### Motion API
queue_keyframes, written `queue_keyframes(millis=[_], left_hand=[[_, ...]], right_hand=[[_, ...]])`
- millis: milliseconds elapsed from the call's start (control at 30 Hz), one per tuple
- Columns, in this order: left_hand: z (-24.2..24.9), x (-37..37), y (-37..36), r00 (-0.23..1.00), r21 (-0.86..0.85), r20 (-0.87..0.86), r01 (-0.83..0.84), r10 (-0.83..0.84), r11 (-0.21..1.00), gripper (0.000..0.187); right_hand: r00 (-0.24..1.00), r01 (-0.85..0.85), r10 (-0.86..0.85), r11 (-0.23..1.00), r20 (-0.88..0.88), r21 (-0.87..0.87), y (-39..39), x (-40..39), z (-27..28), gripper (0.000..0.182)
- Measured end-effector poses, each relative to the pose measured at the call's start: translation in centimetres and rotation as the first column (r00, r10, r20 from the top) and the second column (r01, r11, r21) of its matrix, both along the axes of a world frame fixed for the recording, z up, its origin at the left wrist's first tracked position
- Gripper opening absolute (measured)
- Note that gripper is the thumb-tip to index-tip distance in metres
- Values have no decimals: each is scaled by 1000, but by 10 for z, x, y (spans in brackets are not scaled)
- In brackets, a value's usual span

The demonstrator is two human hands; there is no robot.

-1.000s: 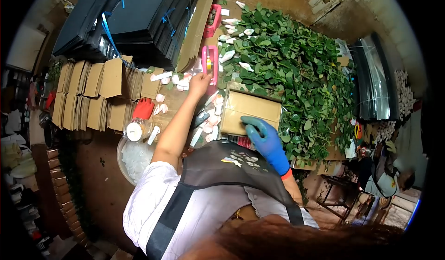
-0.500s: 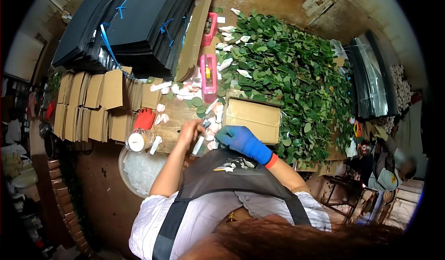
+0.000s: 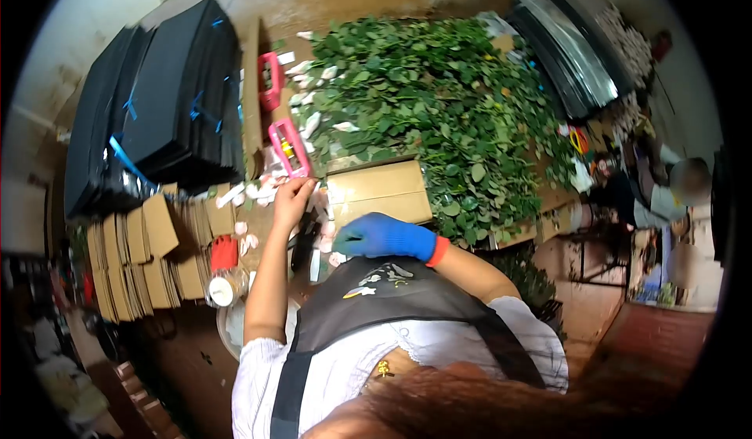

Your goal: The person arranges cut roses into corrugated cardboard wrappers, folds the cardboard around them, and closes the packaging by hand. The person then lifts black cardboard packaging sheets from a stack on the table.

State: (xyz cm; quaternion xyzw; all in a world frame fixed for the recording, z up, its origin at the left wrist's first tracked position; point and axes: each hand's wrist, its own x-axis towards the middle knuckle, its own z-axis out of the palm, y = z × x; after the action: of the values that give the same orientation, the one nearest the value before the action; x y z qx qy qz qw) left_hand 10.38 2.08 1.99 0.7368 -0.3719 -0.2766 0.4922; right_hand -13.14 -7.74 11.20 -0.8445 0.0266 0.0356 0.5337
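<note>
The left hand (image 3: 292,198), fingers pinched narrow, is by the near end of the pink tape dispenser (image 3: 299,169), left of the leafy stems (image 3: 439,94), likely for easy reach, while the gloved right hand (image 3: 388,237) curls near the carton (image 3: 380,196), contents can't tell.

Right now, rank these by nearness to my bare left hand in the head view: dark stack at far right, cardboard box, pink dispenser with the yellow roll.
From your left hand:
1. Pink dispenser: just beyond the fingertips.
2. Cardboard box: to the hand's right.
3. Dark stack: far right, past the leafy stems.
</note>
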Motion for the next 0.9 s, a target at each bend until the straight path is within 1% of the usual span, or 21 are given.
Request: queue_keyframes(millis=[33, 67, 100, 133, 167, 200, 267, 300, 333, 367, 400, 433, 467, 533, 567, 600, 667, 767, 833, 867, 900], left_hand=[[10, -5, -4, 998, -116, -10, 55, -57, 992, 21], [40, -22, -11, 993, -175, 76, 102, -90, 979, 18], [60, -35, -20, 948, -163, 278, 204, -153, 965, 17], [74, -48, -34, 859, -133, 469, 297, -204, 945, 17], [84, -64, -50, 808, -148, 544, 360, -228, 921, 16], [90, -83, -68, 749, -153, 615, 422, -248, 894, 15], [82, -122, -113, 679, -201, 712, 442, -180, 874, 12], [81, -137, -136, 619, -166, 769, 436, -160, 885, 11], [79, -149, -157, 554, -135, 821, 425, -139, 895, 10], [71, -154, -175, 456, -69, 879, 418, -143, 906, 12], [53, -159, -192, 366, 122, 896, 341, -251, 932, 20], [38, -165, -206, 344, 341, 846, 241, -408, 909, 23], [26, -170, -214, 339, 543, 762, 130, -552, 829, 31], [12, -173, -219, 465, 501, 754, 48, -464, 864, 50], [30, -171, -217, 515, 613, 635, 117, -576, 781, 63], [41, -170, -214, 570, 625, 574, 159, -588, 764, 65], [42, -170, -213, 585, 601, 574, 175, -574, 780, 65], [33, -168, -210, 565, 419, 697, 179, -442, 890, 55], [31, -164, -208, 569, 229, 750, 255, -337, 940, 48], [29, -163, -205, 578, 131, 764, 298, -288, 945, 45], [34, -163, -202, 587, 9, 778, 349, -226, 937, 38]], right_hand=[[998, 39, -33, 992, -47, 122, -8, -21, 7, 24], [994, 72, -49, 968, -96, 242, -15, -43, 14, 27], [996, 79, -54, 906, -70, 417, -26, -67, 26, 28], [961, 242, -114, 791, -253, 561, -30, -92, 49, 31], [969, 245, -146, 690, -200, 681, -38, -115, 47, 36], [967, 234, -231, 661, -103, 713, -44, -137, 33, 39], [910, 198, -413, 535, 49, 821, -53, -158, 13, 43], [820, 331, -570, 417, -39, 846, -53, -160, 6, 42], [701, 440, -701, 277, -133, 854, -52, -159, -2, 41], [594, 513, -760, 103, -265, 852, -54, -152, -12, 40], [585, 617, -755, 178, -296, 767, -60, -151, -19, 35], [552, 683, -751, 159, -362, 713, -55, -153, -21, 34], [515, 744, -743, 140, -428, 653, -48, -157, -23, 34], [589, 777, -683, 335, -431, 533, -33, -172, -60, 33], [602, 771, -652, 325, -460, 548, -23, -181, -81, 35], [638, 728, -598, 263, -486, 633, -17, -187, -121, 34], [682, 702, -536, 292, -497, 649, -17, -179, -155, 31], [638, 739, -573, 270, -514, 617, -22, -159, -164, 28], [656, 755, -595, 530, -465, 386, -28, -165, -178, 30], [660, 739, -603, 628, -448, 244, -28, -171, -184, 32], [837, 277, -376, 917, -398, -286, -36, -177, -197, 33]])
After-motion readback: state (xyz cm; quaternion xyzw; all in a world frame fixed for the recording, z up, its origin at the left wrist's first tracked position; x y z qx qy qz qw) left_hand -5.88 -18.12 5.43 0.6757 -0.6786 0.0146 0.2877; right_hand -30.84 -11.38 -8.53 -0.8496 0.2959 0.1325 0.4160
